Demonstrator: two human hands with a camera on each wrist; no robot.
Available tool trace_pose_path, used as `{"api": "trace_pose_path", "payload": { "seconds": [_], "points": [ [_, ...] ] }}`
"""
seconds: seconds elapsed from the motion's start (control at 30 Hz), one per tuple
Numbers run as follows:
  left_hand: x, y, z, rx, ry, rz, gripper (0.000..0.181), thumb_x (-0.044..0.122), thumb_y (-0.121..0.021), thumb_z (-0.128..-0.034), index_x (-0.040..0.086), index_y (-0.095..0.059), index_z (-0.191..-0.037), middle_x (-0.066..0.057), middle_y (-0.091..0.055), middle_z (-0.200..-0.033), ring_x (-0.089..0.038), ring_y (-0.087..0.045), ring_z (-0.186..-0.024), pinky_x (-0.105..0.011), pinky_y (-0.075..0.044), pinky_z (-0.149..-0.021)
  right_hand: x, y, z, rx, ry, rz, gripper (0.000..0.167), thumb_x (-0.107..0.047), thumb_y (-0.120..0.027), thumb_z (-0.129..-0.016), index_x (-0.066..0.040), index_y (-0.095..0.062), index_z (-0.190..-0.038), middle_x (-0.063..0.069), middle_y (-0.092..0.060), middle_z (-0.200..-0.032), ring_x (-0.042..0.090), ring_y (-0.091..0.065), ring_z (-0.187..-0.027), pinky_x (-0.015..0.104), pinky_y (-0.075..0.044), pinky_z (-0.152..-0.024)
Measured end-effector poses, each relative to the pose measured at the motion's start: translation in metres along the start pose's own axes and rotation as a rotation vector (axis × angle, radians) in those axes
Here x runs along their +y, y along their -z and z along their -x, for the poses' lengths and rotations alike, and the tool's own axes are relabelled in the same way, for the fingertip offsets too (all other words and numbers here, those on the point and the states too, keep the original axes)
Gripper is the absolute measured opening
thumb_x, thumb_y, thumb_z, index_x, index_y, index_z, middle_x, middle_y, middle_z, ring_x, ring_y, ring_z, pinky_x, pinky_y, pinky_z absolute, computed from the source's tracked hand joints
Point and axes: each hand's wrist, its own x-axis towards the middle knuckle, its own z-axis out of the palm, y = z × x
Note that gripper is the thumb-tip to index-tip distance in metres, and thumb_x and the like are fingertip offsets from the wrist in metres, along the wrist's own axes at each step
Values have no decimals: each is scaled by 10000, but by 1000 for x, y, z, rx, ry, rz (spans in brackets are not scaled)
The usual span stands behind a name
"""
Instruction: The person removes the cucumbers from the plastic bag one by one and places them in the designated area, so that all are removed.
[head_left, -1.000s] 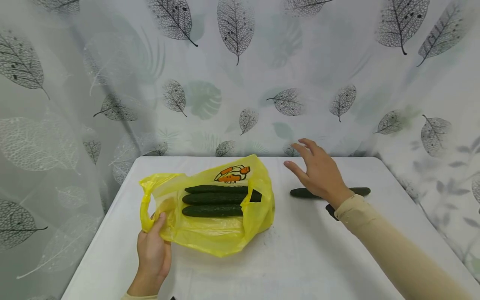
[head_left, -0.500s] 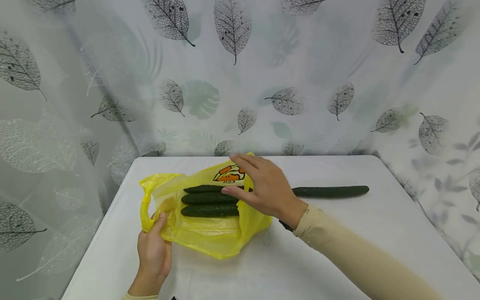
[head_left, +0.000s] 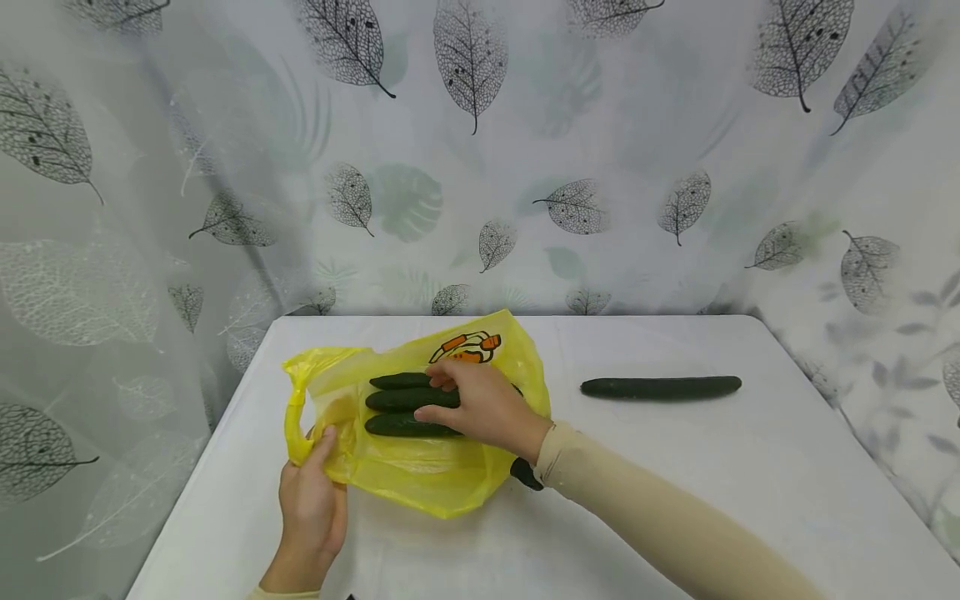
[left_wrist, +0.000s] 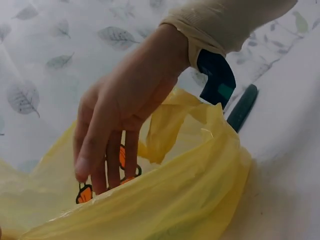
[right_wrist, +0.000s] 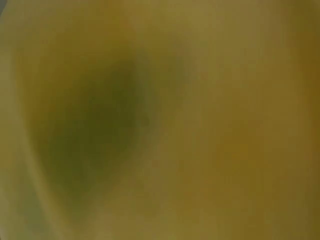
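A white table (head_left: 750, 467) with rounded far corners carries a yellow plastic bag (head_left: 420, 467), lying open beneath the right fingers (head_left: 450, 371) and touching the left fingers (head_left: 325, 444). Well to the right of both, a dark green cucumber (head_left: 662, 387) lies directly on the table.

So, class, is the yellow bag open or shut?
Open: the yellow bag gapes, cucumbers show inside, and the left hand holds its edge.
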Motion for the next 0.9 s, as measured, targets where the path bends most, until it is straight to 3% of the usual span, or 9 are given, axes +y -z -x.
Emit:
{"api": "trace_pose_path", "payload": {
  "seconds": [0.23,0.47,0.67,0.9],
  "points": [
    [-1,0,1,5,17,-1,504,250,-422,-1108,59,-246,-1541,-36,-351,-1561,-163,-326,-1438,-291,-320,-1169,9,-24,-9,-106,-97,32,683,-446,-799,-869,-99,-560,-1406,4,-693,-1208,151,-634,-1120,324,-520,-967],
    [-3,0,0,10,23,-10,500,249,-417,-1110,53,-249,-1538,-37,-356,-1562,-158,-326,-1440,-282,-322,-1166,21,-33,-9,-121,-151,95,631,-402,-818,-864,-115,-607,-1384,-9,-687,-1243,188,-612,-1170,421,-482,-1030],
    [-4,1,1,8,26,-17,493,251,-411,-1111,51,-247,-1532,-35,-354,-1553,-158,-328,-1440,-286,-326,-1165,29,-38,-8,-151,-174,119,628,-389,-842,-840,-101,-636,-1359,9,-675,-1278,222,-596,-1206,432,-468,-1052],
    [-4,0,2,22,41,0,472,252,-429,-1107,75,-279,-1518,-25,-370,-1548,-152,-339,-1434,-285,-333,-1161,29,-45,-6,-200,-136,272,621,-424,-840,-835,-141,-648,-1354,28,-625,-1281,247,-575,-1171,403,-507,-988]
  ]
}}
